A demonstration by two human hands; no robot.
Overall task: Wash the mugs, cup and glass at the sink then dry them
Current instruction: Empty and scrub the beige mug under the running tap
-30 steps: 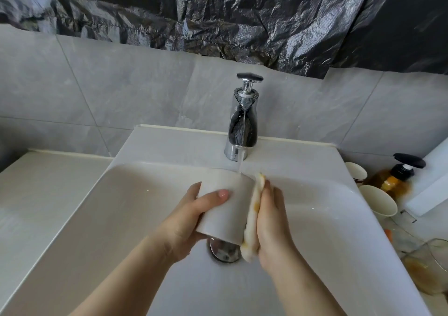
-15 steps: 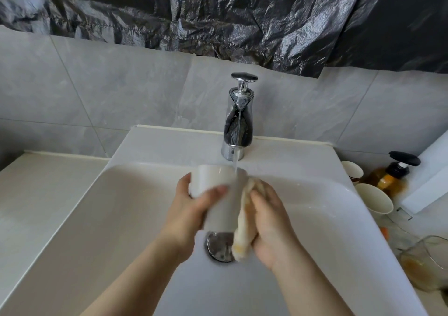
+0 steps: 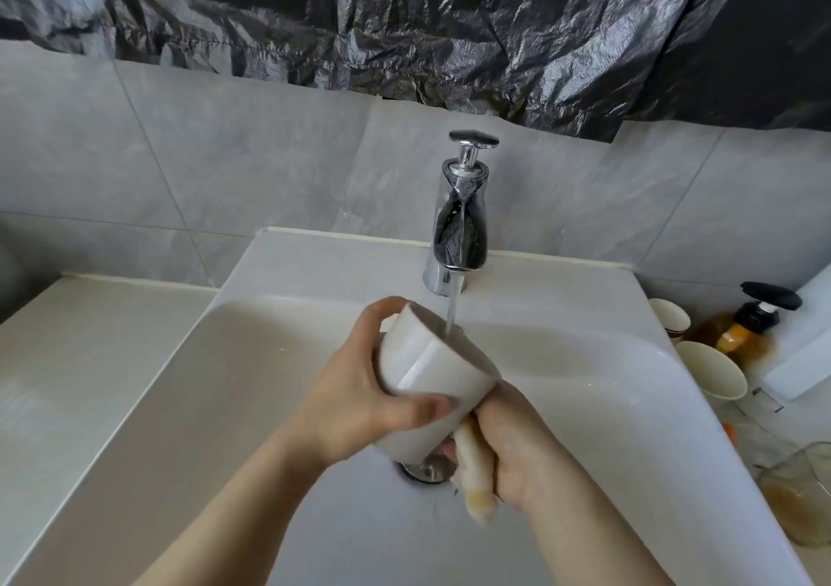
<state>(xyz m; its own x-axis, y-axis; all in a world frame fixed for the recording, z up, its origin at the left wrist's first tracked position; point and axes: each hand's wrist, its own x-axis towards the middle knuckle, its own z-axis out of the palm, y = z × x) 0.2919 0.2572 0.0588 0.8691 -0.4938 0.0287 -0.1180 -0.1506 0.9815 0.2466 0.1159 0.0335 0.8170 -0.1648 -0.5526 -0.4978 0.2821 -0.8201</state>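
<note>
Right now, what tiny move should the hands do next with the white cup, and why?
Probably the left hand should tip the white cup so its mouth sits a bit more under the water stream, to rinse inside. The stream lands right at the rim, the cup is tilted, and the right hand presses a yellowish sponge against its lower side.

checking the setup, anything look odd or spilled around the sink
No spill shows. The one oddity is crumpled black plastic sheeting hung above the tiles. The glass at right holds brownish residue.
</note>
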